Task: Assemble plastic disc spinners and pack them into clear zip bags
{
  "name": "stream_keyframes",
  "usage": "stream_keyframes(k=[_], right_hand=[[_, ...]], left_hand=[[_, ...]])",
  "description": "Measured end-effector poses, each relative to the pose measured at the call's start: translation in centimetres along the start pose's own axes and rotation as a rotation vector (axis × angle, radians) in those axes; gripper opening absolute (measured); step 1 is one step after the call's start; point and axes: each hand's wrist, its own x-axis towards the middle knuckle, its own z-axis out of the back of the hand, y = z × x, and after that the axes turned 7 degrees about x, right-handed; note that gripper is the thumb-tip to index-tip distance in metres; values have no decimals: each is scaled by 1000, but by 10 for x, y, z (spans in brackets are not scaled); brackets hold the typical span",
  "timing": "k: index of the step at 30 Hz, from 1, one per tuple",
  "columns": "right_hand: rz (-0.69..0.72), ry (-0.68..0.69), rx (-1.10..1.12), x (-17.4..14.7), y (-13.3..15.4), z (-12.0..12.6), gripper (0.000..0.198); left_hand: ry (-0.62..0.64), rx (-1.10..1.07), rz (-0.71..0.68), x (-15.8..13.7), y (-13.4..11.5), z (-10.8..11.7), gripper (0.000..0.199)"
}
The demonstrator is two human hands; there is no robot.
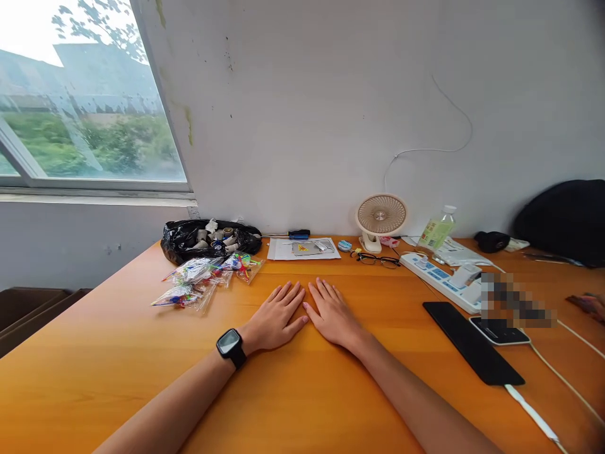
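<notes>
My left hand [274,317] lies flat on the wooden table [288,403], palm down with fingers stretched out and nothing in it. A black smartwatch [230,344] is on that wrist. Beside it, my right hand [333,313] also rests palm down on the tabletop, fingers extended and holding nothing. The two thumbs come close together in the middle. Left of my left hand lie several clear plastic bags [191,284] with small colourful pieces inside. Beyond both hands, a white paper [283,250] carries a clear flat case.
A black bag [177,243] with rolls sits at the back left. Along the wall stand a small fan [380,215], eyeglasses [375,259] and a bottle [437,230]. Rightward are a power strip [439,279], a black phone [472,340], cables and another person's hand [588,305].
</notes>
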Motion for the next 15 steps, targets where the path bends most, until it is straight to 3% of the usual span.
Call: stream_keyframes(k=[4, 8, 12, 15], right_hand=[[53, 20, 48, 3, -11, 5, 68], [193, 16, 90, -1, -7, 8, 62], [453, 88, 173, -14, 18, -1, 68], [491, 203, 193, -17, 32, -19, 75]], left_hand=[[-3, -72, 10, 2, -3, 7, 72], [-138, -155, -49, 3, -11, 13, 78], [-164, -152, -203, 1, -29, 20, 68], [-95, -160, -359, 0, -46, 24, 64]])
